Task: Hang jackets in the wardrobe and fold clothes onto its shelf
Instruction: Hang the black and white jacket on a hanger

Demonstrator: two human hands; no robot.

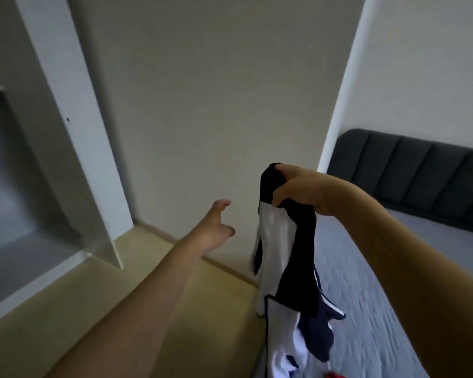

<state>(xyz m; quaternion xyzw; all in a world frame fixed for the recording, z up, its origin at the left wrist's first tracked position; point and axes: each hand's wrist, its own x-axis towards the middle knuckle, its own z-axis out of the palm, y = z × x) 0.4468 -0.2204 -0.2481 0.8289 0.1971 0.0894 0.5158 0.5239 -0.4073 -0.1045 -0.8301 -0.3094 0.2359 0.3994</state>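
From the head view, your right hand (298,186) is clamped on the top of a black and white garment (287,257), fingers curled round a bunched dark part, and the cloth hangs down freely over the edge of the bed (393,282). Your left hand (216,225) holds nothing; its fingers are loose and apart, and it reaches forward toward the garment, a little to the left of it, not touching it.

The wardrobe (66,148) stands well to the left of the garment, with its door or side panel open. Inside it you see a rail high up and a bare bottom board; I see no jacket on the rail and no folded cloth, but only part of the inside shows. So I judge the task is at an early stage: this garment is lifted, but not yet hung or folded.

Below the garment, at the bed's near edge, more clothes lie in a heap (311,342), blue, white and a bit of red, so more pieces are left. Behind the garment is a plain wall, and a dark headboard (410,175) is to its right. Between the garment and the wardrobe there is only open floor (148,268), nothing blocks the way.
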